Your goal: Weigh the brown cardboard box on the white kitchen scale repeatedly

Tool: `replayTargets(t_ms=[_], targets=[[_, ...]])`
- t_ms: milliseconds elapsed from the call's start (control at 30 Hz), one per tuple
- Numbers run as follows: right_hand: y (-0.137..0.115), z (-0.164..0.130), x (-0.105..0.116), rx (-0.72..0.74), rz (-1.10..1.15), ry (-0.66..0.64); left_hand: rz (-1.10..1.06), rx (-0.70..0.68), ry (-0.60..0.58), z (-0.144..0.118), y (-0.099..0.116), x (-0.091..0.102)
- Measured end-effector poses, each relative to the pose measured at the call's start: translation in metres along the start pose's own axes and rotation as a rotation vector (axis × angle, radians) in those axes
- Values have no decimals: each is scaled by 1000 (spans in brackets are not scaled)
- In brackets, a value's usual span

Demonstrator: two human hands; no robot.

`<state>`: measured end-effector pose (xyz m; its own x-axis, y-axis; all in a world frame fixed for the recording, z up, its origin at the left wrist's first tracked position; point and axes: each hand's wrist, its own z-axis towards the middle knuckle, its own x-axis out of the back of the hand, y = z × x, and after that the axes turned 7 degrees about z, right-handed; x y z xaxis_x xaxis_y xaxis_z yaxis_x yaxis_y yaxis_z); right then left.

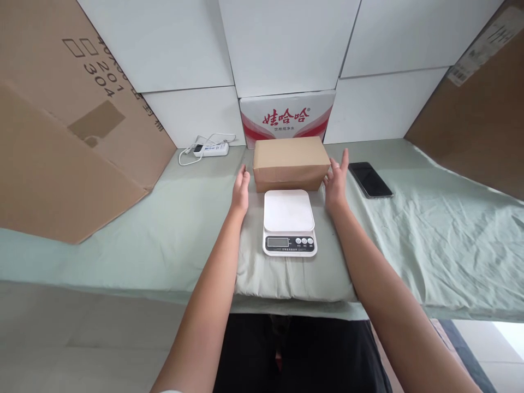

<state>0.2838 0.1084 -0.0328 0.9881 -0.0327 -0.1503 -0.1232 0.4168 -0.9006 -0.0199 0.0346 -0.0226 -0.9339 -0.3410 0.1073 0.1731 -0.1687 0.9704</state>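
Observation:
A closed brown cardboard box (291, 164) sits on the green cloth, just behind a white digital kitchen scale (289, 212). My left hand (240, 191) is upright at the box's left side, fingers extended and a small gap from it. At the right side, my right hand (336, 183) has its fingers spread, with some fingertips at or very near the box's edge. Neither hand is wrapped around anything. The scale's platform bears nothing, and its display and buttons face me.
A black smartphone (370, 180) lies to the right of my right hand. At the back left is a white power strip (210, 149) with a cable. A printed white-and-red carton (286, 117) stands behind the box. Large cardboard panels flank the cloth-covered table (196, 218).

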Motion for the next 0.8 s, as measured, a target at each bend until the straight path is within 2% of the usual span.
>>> replayTargets(t_ms=[100,167,367,500,600,700,800], targets=[[-1,2,4,-144,67,77,-16,33,40,2,-1,5],[-5,-1,1,-164,60,31,-8,31,-2,0,0,3],[-22,-15,-13,-61,29,-36,-42,-32,-170,-13,9,-10],[-30,-14,-15,-42,-4,-26,67,-122,-213,-13,18,-11],[-43,-14,-14,48,-11,5,104,-233,-228,-14,31,-9],[-68,-29,-9,126,-42,-18,75,-315,-212,-32,48,-2],[-94,-62,0,131,-101,-69,72,-354,-188,-69,60,11]])
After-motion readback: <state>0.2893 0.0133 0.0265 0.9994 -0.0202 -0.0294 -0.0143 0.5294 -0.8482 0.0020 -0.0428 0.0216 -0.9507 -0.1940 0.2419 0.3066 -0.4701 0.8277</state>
